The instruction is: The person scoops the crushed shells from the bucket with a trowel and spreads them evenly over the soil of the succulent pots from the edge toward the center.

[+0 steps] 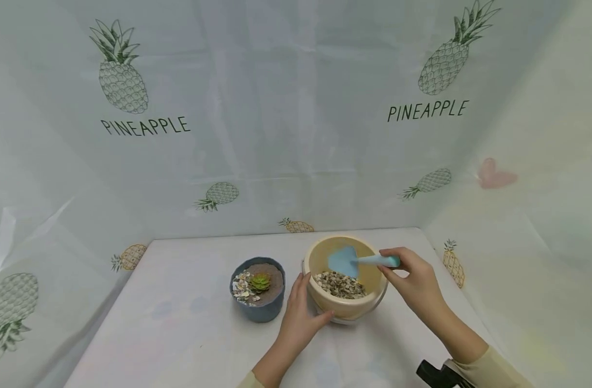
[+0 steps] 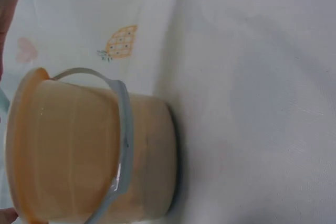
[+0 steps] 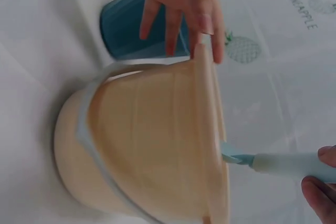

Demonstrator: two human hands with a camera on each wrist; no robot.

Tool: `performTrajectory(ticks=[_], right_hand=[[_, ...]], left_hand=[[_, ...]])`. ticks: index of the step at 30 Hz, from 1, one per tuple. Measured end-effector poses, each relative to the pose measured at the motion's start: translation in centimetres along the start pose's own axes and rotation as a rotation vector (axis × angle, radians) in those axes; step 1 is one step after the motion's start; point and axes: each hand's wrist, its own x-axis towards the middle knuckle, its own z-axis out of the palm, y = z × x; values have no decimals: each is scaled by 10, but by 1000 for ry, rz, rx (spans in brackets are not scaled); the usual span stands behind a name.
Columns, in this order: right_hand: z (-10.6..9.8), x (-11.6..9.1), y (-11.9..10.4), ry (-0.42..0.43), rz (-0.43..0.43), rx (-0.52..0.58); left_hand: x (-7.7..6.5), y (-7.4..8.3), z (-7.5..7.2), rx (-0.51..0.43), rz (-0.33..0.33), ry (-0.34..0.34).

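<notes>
A cream bucket (image 1: 344, 307) stands on the covered table, with small mixed gravel (image 1: 341, 285) in its bottom. My left hand (image 1: 299, 318) rests against its left rim with fingers extended and thumb spread along the near side; in the right wrist view those fingers (image 3: 171, 32) look straight. My right hand (image 1: 417, 277) pinches the handle end of a light blue toy shovel (image 1: 344, 261) between thumb and fingers. The shovel's blade tilts inside the bucket, above the gravel. Beside the left hand is a dark blue pot (image 1: 262, 312) with a green succulent (image 1: 259, 282).
White pebbles (image 1: 242, 288) cover the pot's left part, with brown soil (image 1: 271, 274) around the rest. A grey carrying handle (image 2: 125, 140) hangs down the bucket's side. Pineapple-printed sheeting (image 1: 276, 108) walls the back and sides. A black device (image 1: 438, 374) sits by the right sleeve.
</notes>
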Motion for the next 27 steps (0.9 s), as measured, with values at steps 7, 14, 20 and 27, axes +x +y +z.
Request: performTrajectory(ticks=[7, 14, 20, 27], right_hand=[[9, -5, 11, -52, -11, -98], [22, -2, 17, -122, -10, -130], [32, 0, 20, -163, 4, -164], [42, -2, 25, -240, 23, -211]], left_hand=[[16, -6, 10, -101, -13, 41], [20, -6, 17, -234, -90, 69], [18, -4, 17, -285, -107, 87], [18, -4, 19, -282, -127, 92]])
